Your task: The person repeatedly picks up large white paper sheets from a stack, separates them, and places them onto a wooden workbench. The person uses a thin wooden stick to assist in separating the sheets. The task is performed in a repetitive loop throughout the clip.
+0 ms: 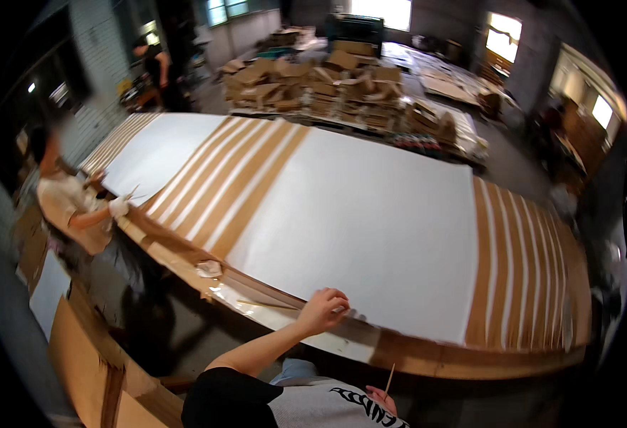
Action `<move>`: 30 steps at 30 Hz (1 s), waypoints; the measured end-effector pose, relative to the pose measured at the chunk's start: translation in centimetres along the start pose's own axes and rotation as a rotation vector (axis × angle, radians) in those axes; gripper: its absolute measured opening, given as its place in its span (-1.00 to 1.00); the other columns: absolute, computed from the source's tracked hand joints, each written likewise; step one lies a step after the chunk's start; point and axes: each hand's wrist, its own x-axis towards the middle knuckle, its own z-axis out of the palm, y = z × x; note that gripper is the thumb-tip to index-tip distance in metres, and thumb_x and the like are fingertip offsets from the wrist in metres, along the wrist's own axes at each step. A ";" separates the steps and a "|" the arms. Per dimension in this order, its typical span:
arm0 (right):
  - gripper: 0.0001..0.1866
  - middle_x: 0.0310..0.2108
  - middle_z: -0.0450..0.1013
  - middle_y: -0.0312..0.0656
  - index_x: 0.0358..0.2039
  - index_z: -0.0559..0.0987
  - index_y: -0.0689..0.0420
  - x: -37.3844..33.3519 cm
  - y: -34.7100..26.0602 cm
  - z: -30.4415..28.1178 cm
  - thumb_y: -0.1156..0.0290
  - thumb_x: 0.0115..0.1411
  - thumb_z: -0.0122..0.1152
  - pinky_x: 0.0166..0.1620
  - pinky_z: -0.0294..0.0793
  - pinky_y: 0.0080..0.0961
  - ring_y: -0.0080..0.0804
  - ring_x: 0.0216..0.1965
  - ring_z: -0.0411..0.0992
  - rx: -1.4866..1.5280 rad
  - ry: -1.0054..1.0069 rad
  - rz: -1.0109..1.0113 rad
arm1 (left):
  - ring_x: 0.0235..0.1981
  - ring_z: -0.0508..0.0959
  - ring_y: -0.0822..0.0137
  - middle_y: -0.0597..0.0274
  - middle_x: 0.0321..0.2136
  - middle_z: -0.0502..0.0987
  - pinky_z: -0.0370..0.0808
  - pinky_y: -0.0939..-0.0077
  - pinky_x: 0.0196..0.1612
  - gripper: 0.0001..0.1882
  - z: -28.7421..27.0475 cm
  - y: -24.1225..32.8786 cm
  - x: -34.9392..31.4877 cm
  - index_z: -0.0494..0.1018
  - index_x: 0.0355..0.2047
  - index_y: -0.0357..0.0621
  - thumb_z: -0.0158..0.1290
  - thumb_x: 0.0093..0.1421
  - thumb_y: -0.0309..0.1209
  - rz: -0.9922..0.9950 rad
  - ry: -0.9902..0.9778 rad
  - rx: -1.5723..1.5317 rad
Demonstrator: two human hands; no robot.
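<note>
One thin stick (390, 377) sits in your right grip (382, 401), bottom centre; your left grip (322, 312) is curled, contents unclear.

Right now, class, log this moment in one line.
left hand: curled at white sheet's near edge, hold unclear | right hand: holding thin stick | brown strips: both sides of sheet

Left-hand grip (324, 311): fingers curled, at near edge of tabletop (338, 344), beside white sheet (370, 235). Right-hand grip (383, 401): holding thin stick (390, 378). Brown-and-white bands (517, 267) flank sheet. Co-worker (78, 203) at left
</note>
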 end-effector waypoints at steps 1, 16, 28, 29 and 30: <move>-0.58 -0.28 0.38 -0.24 -0.01 0.29 0.22 -1.2 0.2 -1.1 0.25 0.19 -0.10 -0.17 0.32 -0.68 -0.57 -0.24 0.35 0.091 0.016 -0.003 | -0.28 0.39 0.21 0.24 -0.37 0.41 0.29 0.35 -0.22 -0.90 2.8 2.2 1.1 0.39 -0.48 -0.09 0.06 -0.06 -0.50 0.033 -0.069 -0.118; -0.54 -0.51 0.46 -0.22 -0.27 0.47 0.19 -20.8 8.3 -14.7 0.02 0.17 -0.16 -0.31 0.39 -0.51 -0.42 -0.44 0.44 0.238 0.952 -0.125 | -0.45 0.47 0.21 0.18 -0.47 0.44 0.41 0.46 -0.40 -0.90 33.8 28.1 -2.7 0.44 -0.42 -0.14 0.01 0.01 -0.46 0.532 -1.369 -0.360; -0.65 -0.40 0.45 -0.18 -0.33 0.47 0.19 -22.6 7.6 -31.1 0.25 -0.10 0.25 -0.21 0.37 -0.54 -0.46 -0.34 0.41 0.448 1.273 -0.092 | -0.46 0.47 0.21 0.13 -0.48 0.41 0.39 0.50 -0.42 -0.90 57.2 37.6 8.5 0.42 -0.40 -0.17 -0.03 0.06 -0.45 0.726 -1.604 -0.399; -0.64 -0.41 0.45 -0.18 -0.34 0.47 0.19 -24.6 5.9 -33.2 0.25 -0.12 0.25 -0.22 0.37 -0.54 -0.45 -0.35 0.41 0.489 1.296 -0.093 | -0.46 0.47 0.22 0.13 -0.48 0.42 0.39 0.50 -0.42 -0.90 59.2 39.3 9.9 0.42 -0.40 -0.18 -0.03 0.06 -0.45 0.687 -1.601 -0.429; -0.67 -0.45 0.44 -0.20 -0.32 0.46 0.18 -25.6 4.4 -35.3 0.29 -0.11 0.23 -0.27 0.38 -0.54 -0.47 -0.39 0.39 0.455 1.322 -0.170 | -0.46 0.48 0.22 0.13 -0.47 0.42 0.39 0.51 -0.42 -0.90 60.9 41.0 11.3 0.42 -0.40 -0.18 -0.03 0.06 -0.46 0.647 -1.597 -0.458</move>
